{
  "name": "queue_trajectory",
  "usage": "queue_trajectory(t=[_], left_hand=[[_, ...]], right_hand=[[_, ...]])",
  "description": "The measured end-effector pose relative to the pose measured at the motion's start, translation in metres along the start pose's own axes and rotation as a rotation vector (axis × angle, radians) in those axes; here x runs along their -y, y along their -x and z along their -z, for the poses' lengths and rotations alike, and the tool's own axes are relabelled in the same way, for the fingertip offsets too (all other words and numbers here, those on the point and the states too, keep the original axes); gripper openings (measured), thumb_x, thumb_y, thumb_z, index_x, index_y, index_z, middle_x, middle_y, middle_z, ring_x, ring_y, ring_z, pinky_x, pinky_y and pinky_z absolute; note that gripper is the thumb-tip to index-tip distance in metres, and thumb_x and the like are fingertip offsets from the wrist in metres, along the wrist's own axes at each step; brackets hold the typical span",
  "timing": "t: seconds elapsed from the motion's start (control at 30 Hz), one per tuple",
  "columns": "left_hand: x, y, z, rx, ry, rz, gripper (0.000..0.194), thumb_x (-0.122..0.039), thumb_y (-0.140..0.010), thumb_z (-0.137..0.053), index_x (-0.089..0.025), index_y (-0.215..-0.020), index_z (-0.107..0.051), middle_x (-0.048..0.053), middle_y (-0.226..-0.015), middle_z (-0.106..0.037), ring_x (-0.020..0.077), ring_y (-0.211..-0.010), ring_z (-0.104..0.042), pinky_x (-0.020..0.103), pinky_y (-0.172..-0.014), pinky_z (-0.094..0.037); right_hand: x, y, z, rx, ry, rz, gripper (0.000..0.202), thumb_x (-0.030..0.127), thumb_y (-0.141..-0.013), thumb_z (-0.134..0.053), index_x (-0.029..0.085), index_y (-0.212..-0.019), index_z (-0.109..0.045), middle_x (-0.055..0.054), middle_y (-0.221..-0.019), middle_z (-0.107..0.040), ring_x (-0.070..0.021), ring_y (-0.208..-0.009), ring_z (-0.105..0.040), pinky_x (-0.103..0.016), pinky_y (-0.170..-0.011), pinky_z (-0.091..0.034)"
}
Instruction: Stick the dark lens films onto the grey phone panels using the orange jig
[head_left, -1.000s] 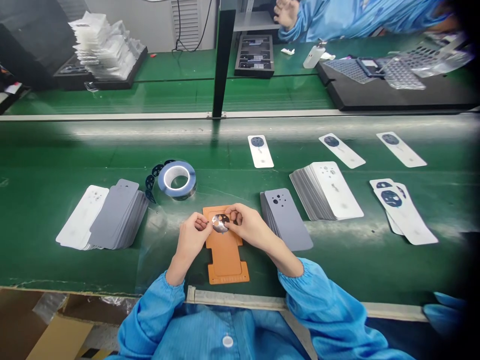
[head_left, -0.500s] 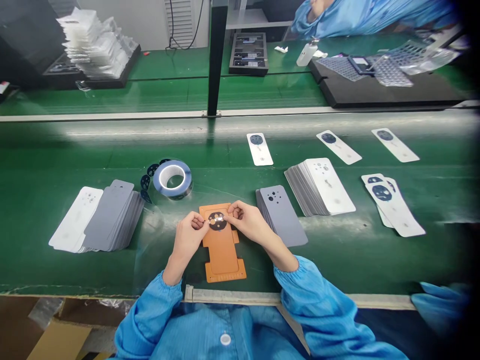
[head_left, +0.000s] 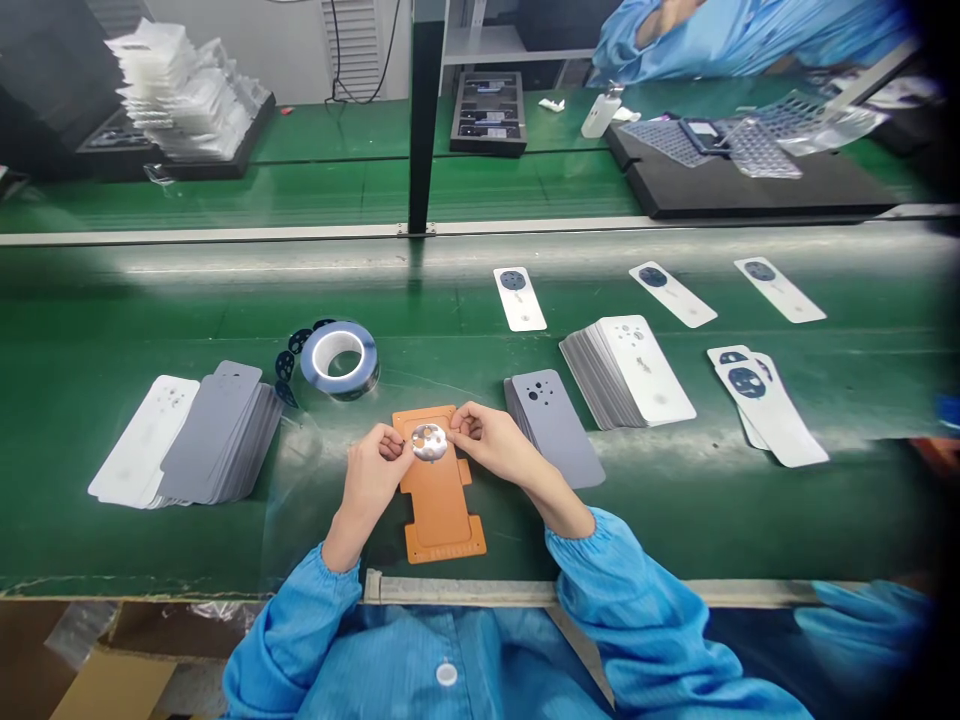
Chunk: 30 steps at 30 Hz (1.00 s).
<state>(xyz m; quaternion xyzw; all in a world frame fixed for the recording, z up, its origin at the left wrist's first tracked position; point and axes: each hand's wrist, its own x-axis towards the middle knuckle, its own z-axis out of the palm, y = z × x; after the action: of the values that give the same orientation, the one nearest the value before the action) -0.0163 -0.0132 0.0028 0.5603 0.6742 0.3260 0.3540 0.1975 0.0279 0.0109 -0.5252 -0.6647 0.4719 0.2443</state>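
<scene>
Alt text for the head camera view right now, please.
A person's left hand and right hand pinch opposite edges of a shiny perforated disc over an orange fixture. On the green bench, a blue roll sits beyond the left hand; stacked white and grey panels flank the fixture.

We see green surface point(head_left: 187, 290), glare across far part; dark upright post point(head_left: 421, 120); pale wall point(head_left: 281, 50), louvred vent point(head_left: 352, 55); grey shelf point(head_left: 487, 45).

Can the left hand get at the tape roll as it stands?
Probably yes: the left hand is near the tape roll, and nothing bulky stands between them on the green tabletop. Its fingertips are at the round sticker's edge, though, so it would likely have to leave that.
</scene>
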Motion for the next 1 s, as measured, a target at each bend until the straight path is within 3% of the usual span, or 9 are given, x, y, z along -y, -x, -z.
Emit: queue_trajectory(t=[0.13, 0.27, 0.33, 0.4, 0.47, 0.53, 0.73, 0.83, 1.0], left_hand=[[-0.001, 0.0, 0.001, 0.002, 0.0, 0.007, 0.012, -0.028, -0.076, -0.068, -0.021, -0.075, -0.059, -0.003, -0.067, -0.064, 0.0125, -0.06, -0.059, 0.024, -0.06, -0.048], [0.001, 0.001, 0.003, 0.009, -0.001, 0.012, 0.007, -0.027, -0.077, -0.065, -0.021, -0.077, -0.061, -0.002, -0.07, -0.065, 0.0135, -0.063, -0.062, 0.025, -0.063, -0.049], [0.002, 0.003, 0.005, 0.022, -0.01, 0.017, 0.005, -0.026, -0.078, -0.064, -0.021, -0.078, -0.062, -0.001, -0.072, -0.067, 0.0143, -0.064, -0.063, 0.026, -0.064, -0.049], [0.003, 0.005, 0.007, 0.043, -0.018, 0.011, 0.006, -0.028, -0.081, -0.062, -0.022, -0.081, -0.063, -0.001, -0.073, -0.068, 0.0153, -0.065, -0.064, 0.027, -0.065, -0.049], [0.004, 0.009, 0.011, 0.05, -0.023, -0.003, 0.01, -0.031, -0.086, -0.06, -0.022, -0.083, -0.064, 0.0, -0.075, -0.069, 0.0158, -0.065, -0.065, 0.027, -0.064, -0.049], [0.003, 0.014, 0.015, 0.047, -0.018, -0.008, 0.015, -0.035, -0.089, -0.058, -0.022, -0.086, -0.064, 0.001, -0.079, -0.071, 0.0162, -0.066, -0.066, 0.028, -0.063, -0.049], [-0.001, 0.031, 0.032, 0.081, 0.045, 0.066, 0.022, -0.042, -0.09, -0.059, -0.022, -0.091, -0.066, 0.003, -0.085, -0.073, 0.0183, -0.072, -0.069, 0.028, -0.063, -0.049], [-0.001, 0.036, 0.036, 0.125, 0.11, 0.112, 0.025, -0.045, -0.089, -0.06, -0.021, -0.093, -0.066, 0.004, -0.084, -0.073, 0.019, -0.073, -0.07, 0.029, -0.064, -0.05], [0.007, 0.038, 0.033, 0.139, 0.199, 0.107, 0.025, -0.043, -0.089, -0.062, -0.02, -0.096, -0.067, 0.004, -0.085, -0.073, 0.0179, -0.074, -0.071, 0.027, -0.064, -0.051]], right_hand=[[0.009, 0.005, 0.02, -0.066, 0.131, 0.035, 0.008, 0.025, -0.091, -0.059, 0.021, -0.095, -0.065, -0.005, -0.089, -0.072, -0.0191, -0.08, -0.068, -0.033, -0.074, -0.056], [0.008, 0.007, 0.075, -0.221, 0.546, 0.071, 0.033, 0.026, -0.094, -0.059, 0.02, -0.126, -0.065, -0.013, -0.126, -0.068, -0.0313, -0.119, -0.063, -0.047, -0.099, -0.053], [0.003, 0.005, 0.104, -0.164, 0.732, 0.0, 0.057, 0.032, -0.088, -0.071, 0.017, -0.14, -0.057, -0.018, -0.145, -0.057, -0.0386, -0.137, -0.05, -0.052, -0.108, -0.047], [-0.001, 0.001, 0.123, -0.055, 0.816, -0.098, 0.073, 0.037, -0.081, -0.08, 0.012, -0.144, -0.054, -0.022, -0.151, -0.052, -0.0416, -0.142, -0.045, -0.052, -0.112, -0.044], [-0.004, -0.003, 0.132, 0.024, 0.833, -0.165, 0.075, 0.042, -0.08, -0.081, 0.01, -0.143, -0.056, -0.022, -0.146, -0.057, -0.0407, -0.137, -0.052, -0.049, -0.11, -0.047], [-0.004, -0.004, 0.134, 0.026, 0.839, -0.181, 0.07, 0.043, -0.082, -0.079, 0.011, -0.141, -0.059, -0.021, -0.139, -0.063, -0.0388, -0.127, -0.061, -0.047, -0.104, -0.05], [0.017, 0.018, 0.141, -0.28, 0.772, -0.121, 0.035, 0.027, -0.086, -0.072, 0.016, -0.119, -0.075, -0.014, -0.112, -0.076, -0.0314, -0.101, -0.071, -0.044, -0.091, -0.054], [0.03, 0.029, 0.146, -0.418, 0.566, -0.116, 0.037, 0.036, -0.086, -0.071, 0.022, -0.121, -0.075, -0.008, -0.098, -0.078, -0.0266, -0.084, -0.072, -0.04, -0.08, -0.056], [0.019, 0.014, 0.143, -0.427, 0.428, -0.089, 0.036, 0.042, -0.085, -0.069, 0.02, -0.112, -0.076, -0.009, -0.092, -0.078, -0.0257, -0.083, -0.072, -0.04, -0.077, -0.056]])
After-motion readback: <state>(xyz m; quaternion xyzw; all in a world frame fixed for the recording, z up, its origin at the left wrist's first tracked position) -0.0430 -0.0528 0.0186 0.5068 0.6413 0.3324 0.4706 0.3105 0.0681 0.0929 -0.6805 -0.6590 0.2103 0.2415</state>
